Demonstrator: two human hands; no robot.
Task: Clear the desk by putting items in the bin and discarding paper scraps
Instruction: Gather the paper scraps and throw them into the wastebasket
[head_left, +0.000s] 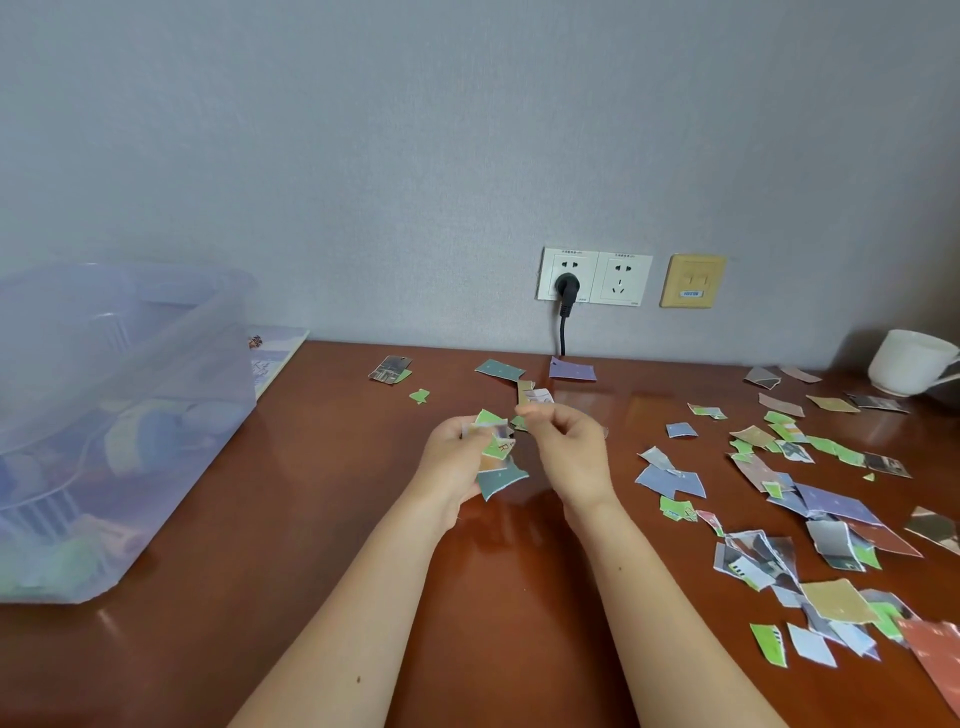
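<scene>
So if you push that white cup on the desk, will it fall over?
Probably not: the cup looks wide and squat and stands upright, so it should slide rather than tip. The desk is glossy, so it may slide easily. It looks like china, so likely breakable if it drops.

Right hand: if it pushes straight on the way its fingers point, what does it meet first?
Likely the beige-and-white scrap just past the right hand; depth is unclear, and the hand may already touch it. Beyond lies a teal scrap.
</scene>
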